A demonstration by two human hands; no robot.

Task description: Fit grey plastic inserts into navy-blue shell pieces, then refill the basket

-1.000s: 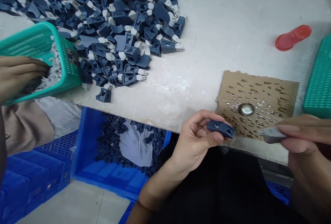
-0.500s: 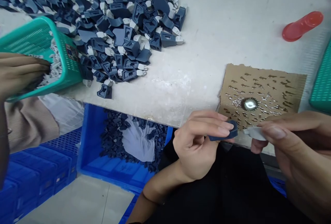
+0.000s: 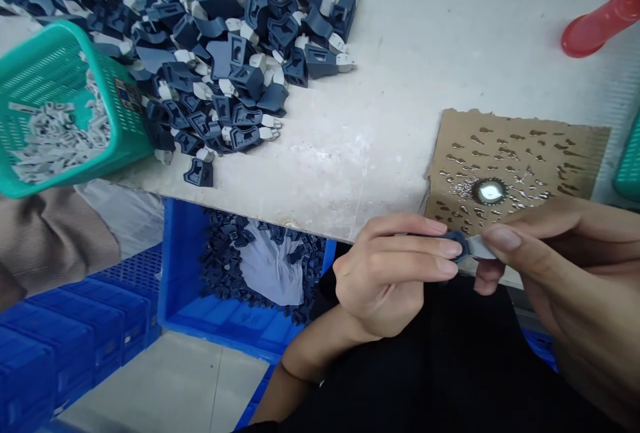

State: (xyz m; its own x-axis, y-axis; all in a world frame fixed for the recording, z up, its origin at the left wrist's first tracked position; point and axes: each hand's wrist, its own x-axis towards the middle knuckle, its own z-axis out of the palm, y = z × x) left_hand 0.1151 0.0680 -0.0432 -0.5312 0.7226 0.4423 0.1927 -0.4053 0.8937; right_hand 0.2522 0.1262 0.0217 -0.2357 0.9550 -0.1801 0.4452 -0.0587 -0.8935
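In the head view my left hand (image 3: 390,266) is closed around a dark blue plastic part (image 3: 459,246), most of which its fingers cover. My right hand (image 3: 555,253) pinches a small light grey plastic piece (image 3: 480,247) between thumb and fingers. The grey piece meets the end of the blue part; how deep it sits inside cannot be made out. Just beyond both hands lies a piece of cardboard (image 3: 450,146) covered in glossy drops, with a round shiny metal cap (image 3: 490,191) on it.
A heap of blue parts with grey pieces (image 3: 225,59) covers the table's far left. Beside it stands a green basket (image 3: 135,133) of grey pieces. A red object (image 3: 600,23) stands at right, near another green basket (image 3: 630,159). Below the edge is a blue crate (image 3: 220,329).
My hands have come together, so the grey piece now meets the blue part. The other person's hand has left the green basket. The view has shifted slightly.
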